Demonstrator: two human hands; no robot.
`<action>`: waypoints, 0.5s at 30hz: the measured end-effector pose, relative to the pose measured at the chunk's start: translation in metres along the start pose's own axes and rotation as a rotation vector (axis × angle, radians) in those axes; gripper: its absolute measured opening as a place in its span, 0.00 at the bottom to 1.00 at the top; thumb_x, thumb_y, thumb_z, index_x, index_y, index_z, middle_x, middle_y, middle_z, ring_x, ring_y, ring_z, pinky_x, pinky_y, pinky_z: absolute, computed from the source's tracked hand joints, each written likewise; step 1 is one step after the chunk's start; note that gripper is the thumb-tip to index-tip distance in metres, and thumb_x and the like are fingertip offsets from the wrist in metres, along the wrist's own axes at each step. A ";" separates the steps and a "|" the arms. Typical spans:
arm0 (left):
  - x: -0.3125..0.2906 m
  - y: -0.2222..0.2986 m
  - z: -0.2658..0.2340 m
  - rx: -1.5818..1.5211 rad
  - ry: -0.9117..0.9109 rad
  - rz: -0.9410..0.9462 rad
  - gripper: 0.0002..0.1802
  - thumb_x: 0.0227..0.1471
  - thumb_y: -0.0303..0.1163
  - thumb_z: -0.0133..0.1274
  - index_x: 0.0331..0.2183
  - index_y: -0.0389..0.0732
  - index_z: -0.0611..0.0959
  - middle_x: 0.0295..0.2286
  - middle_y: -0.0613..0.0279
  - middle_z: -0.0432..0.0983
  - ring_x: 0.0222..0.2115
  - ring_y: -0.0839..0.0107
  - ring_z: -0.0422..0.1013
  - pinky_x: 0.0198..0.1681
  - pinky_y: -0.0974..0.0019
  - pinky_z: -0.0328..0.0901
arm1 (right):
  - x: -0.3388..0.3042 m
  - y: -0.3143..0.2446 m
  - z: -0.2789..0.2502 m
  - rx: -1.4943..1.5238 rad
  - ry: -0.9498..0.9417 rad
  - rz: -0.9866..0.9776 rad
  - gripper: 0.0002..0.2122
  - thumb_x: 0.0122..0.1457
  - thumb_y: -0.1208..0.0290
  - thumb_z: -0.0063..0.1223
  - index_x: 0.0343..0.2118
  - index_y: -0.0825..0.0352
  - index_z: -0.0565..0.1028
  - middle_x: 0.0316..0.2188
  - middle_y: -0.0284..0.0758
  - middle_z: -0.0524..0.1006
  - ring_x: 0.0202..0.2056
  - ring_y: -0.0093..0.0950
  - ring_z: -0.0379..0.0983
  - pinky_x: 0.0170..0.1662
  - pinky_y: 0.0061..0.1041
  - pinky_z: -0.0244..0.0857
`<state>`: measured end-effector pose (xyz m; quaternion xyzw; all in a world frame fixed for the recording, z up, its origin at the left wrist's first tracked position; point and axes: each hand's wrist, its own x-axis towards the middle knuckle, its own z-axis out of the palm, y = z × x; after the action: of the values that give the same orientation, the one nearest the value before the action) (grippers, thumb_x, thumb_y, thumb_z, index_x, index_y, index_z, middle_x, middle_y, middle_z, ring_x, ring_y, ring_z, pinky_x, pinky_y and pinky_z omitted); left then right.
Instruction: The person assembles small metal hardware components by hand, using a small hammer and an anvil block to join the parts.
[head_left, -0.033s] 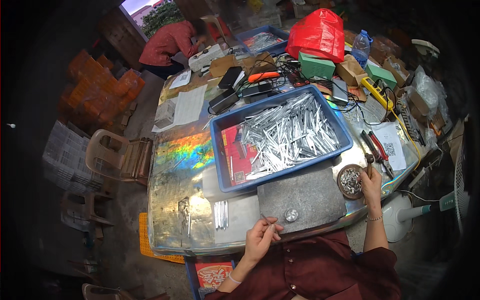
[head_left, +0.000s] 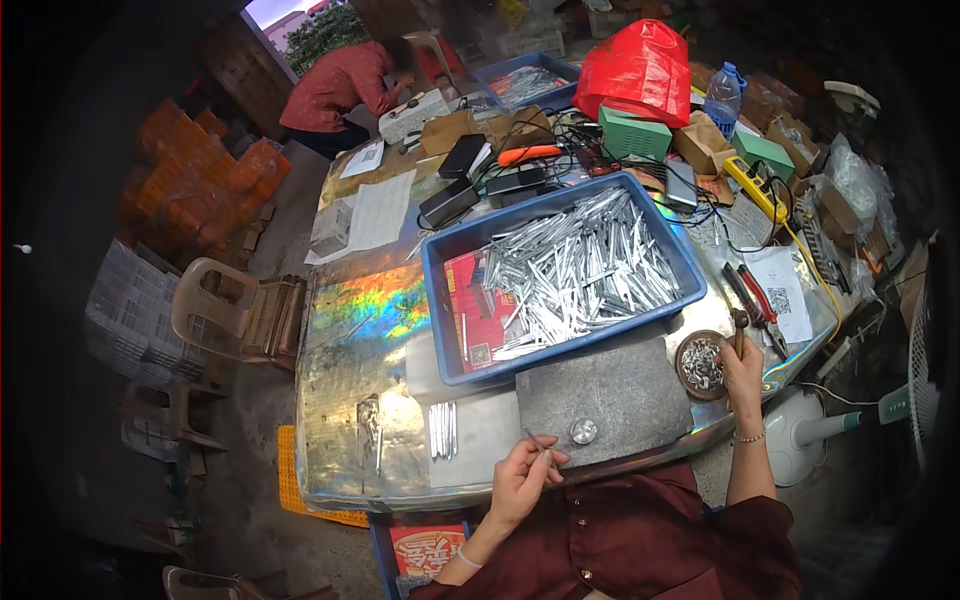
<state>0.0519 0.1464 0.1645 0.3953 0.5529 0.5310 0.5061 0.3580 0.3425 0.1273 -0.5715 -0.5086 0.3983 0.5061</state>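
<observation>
My left hand (head_left: 522,478) is at the near edge of a grey slab (head_left: 605,390), its fingers pinched on a thin metal strip (head_left: 530,437). A small round shiny metal piece (head_left: 583,431) sits on the slab just right of those fingers. Over at the slab's right, my right hand (head_left: 742,375) is closed around the handle of a small hammer (head_left: 740,320), its dark head pointing away from me. Beside that hand stands a round brown bowl (head_left: 682,385) filled with small silvery bits. Several silver strips (head_left: 442,430) lie in a row on a pale sheet left of the slab.
Beyond the slab, a blue tray (head_left: 436,335) holds a heap of silver strips. Red-handled pliers (head_left: 755,290) lie on the right. A red bag (head_left: 635,70), green boxes, cables and a power strip (head_left: 755,188) crowd the far side. Another person (head_left: 338,95) bends over the far left.
</observation>
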 end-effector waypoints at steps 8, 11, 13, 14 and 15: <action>0.005 -0.015 0.005 0.090 -0.030 0.061 0.12 0.58 0.27 0.45 0.44 0.33 0.73 0.29 0.58 0.79 0.23 0.81 0.71 0.27 0.76 0.68 | 0.005 0.009 0.001 0.020 0.006 0.060 0.06 0.56 0.72 0.52 0.26 0.65 0.69 0.15 0.26 0.70 0.10 0.11 0.54 0.11 0.13 0.43; 0.005 -0.016 0.006 0.106 -0.021 0.069 0.13 0.58 0.27 0.45 0.44 0.32 0.73 0.28 0.58 0.79 0.23 0.81 0.72 0.27 0.76 0.69 | 0.005 0.013 0.000 0.053 -0.006 0.087 0.05 0.56 0.73 0.52 0.27 0.66 0.68 0.17 0.28 0.72 0.10 0.11 0.54 0.11 0.13 0.43; 0.005 -0.017 0.006 0.108 -0.021 0.067 0.13 0.58 0.27 0.45 0.44 0.32 0.73 0.28 0.58 0.79 0.23 0.81 0.72 0.27 0.76 0.68 | 0.006 0.020 -0.002 0.029 -0.018 0.074 0.05 0.56 0.73 0.52 0.28 0.66 0.68 0.18 0.29 0.73 0.10 0.11 0.54 0.11 0.13 0.44; 0.006 -0.017 0.006 0.109 -0.023 0.063 0.13 0.58 0.27 0.45 0.44 0.32 0.73 0.28 0.58 0.79 0.23 0.81 0.72 0.27 0.76 0.68 | 0.006 0.023 -0.002 0.002 -0.027 0.063 0.05 0.55 0.74 0.52 0.28 0.66 0.68 0.19 0.30 0.73 0.10 0.11 0.55 0.11 0.12 0.44; 0.006 -0.017 0.006 0.111 -0.025 0.064 0.13 0.58 0.27 0.45 0.44 0.32 0.73 0.28 0.58 0.79 0.23 0.81 0.72 0.27 0.76 0.68 | 0.005 0.023 -0.002 0.004 -0.025 0.063 0.05 0.55 0.74 0.52 0.28 0.66 0.68 0.19 0.30 0.73 0.10 0.11 0.55 0.11 0.12 0.44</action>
<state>0.0587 0.1515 0.1477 0.4468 0.5621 0.5105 0.4731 0.3648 0.3477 0.1053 -0.5810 -0.4961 0.4221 0.4880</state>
